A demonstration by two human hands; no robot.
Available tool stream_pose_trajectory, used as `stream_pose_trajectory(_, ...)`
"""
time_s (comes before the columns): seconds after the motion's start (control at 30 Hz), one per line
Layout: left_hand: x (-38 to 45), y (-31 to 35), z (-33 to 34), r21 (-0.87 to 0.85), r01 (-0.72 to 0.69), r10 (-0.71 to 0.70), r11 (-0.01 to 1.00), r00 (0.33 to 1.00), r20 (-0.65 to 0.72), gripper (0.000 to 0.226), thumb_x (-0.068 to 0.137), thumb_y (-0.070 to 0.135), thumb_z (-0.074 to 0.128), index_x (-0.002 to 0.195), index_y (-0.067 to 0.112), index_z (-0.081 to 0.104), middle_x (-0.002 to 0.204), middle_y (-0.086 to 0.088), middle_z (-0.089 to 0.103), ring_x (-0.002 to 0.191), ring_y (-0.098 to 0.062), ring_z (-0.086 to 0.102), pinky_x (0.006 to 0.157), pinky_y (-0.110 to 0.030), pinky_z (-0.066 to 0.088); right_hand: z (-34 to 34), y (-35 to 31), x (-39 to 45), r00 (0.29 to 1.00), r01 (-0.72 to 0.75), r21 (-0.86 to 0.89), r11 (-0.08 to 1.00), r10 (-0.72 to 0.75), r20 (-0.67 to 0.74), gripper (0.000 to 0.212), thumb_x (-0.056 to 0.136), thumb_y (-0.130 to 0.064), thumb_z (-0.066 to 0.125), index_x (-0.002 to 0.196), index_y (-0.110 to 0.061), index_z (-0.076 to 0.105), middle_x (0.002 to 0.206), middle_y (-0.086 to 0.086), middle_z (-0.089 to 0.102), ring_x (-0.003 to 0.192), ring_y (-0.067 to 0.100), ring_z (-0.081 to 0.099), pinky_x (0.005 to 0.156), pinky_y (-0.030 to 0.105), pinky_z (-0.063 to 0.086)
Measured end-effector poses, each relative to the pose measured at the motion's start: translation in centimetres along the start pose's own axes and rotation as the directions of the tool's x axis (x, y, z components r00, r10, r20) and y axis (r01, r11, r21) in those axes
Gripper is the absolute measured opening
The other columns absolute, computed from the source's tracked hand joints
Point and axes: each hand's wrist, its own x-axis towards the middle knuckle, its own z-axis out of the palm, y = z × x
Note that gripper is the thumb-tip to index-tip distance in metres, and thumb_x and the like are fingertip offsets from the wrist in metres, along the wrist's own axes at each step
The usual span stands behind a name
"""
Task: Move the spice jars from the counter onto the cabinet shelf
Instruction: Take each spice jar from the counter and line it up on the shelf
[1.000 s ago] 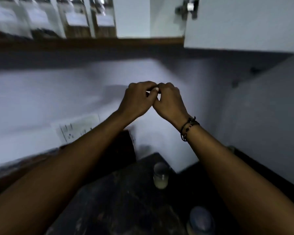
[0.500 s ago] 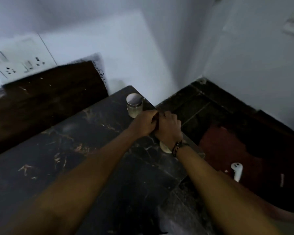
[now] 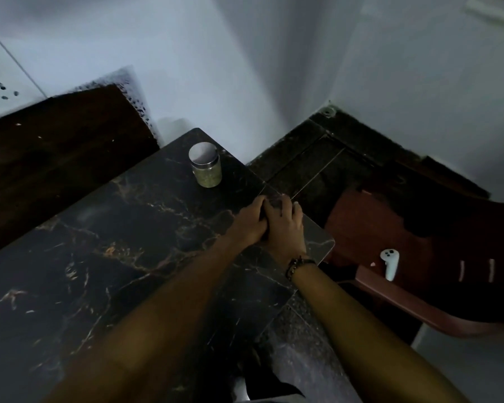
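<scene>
Spice jar is standing upright on the dark marbled counter, near its far corner, and I am taking it as my landmark. It looks like glass with a smooth metal lid and greenish contents filling the lower part, so I am judging it light, rigid, breakable and a bit slick. I would be wrapping fingers around the glass body below the lid, not lifting by the lid alone.

My left hand and right hand are pressing together on the counter edge, nearer me than the jar and to its right, well apart from it. Fingers are curled over something I cannot make out; whether a second jar is sitting underneath, I cannot tell.

Compared with a second ago, the hands are no longer raised toward the cabinet shelf; they are lying low by the counter edge, and the shelf is out of view. Half a second ago a pale rounded shape was peeking under the right wrist; it is hidden now.

Beyond the jar's counter, a white controller is lying on a reddish chair.
</scene>
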Motion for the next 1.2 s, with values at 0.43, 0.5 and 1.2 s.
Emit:
stream_pose_trajectory(0.43,-0.2,-0.8,-2.2,-0.293,0.058,-0.170,0.954,0.913,-0.372,0.038,0.105,0.037,0.039,0.093,0.016,0.068,0.091,-0.004,0.069,0.080,-0.011,0.065,0.068,-0.018,0.045,-0.2,0.1,1.5,0.985,0.119,0.495,0.860,-0.040,-0.167,0.095,0.068,-0.029,0.088,0.145,-0.018,0.036,0.138,0.012,0.029,0.120,0.026,0.051,0.098,0.036,0.054)
stream_pose_trajectory(0.5,-0.5,-1.3,-3.4,-0.330,0.078,-0.219,0.941,0.882,-0.417,0.044,0.106,0.038,0.038,0.084,0.014,0.068,0.083,-0.005,0.068,0.074,-0.014,0.063,0.066,-0.024,0.047,-0.6,-0.7,1.9,0.974,0.170,0.597,0.784,-0.042,-0.222,0.100,0.063,-0.025,0.092,0.146,-0.012,0.037,0.139,0.012,0.040,0.122,0.023,0.053,0.099,0.033,0.053)
stream_pose_trajectory(1.2,-5.8,-1.4,-11.2,-0.639,-0.240,-0.163,0.731,0.847,-0.505,0.027,0.087,0.041,0.064,0.091,0.016,0.056,0.086,0.002,0.068,0.070,-0.003,0.068,0.059,-0.017,0.052,-4.2,-9.0,2.6,0.991,0.040,0.978,0.204,-0.135,-0.012,0.069,0.075,-0.023,0.050,0.130,-0.064,0.044,0.131,-0.017,0.058,0.117,0.012,0.061,0.094,0.037,0.056)
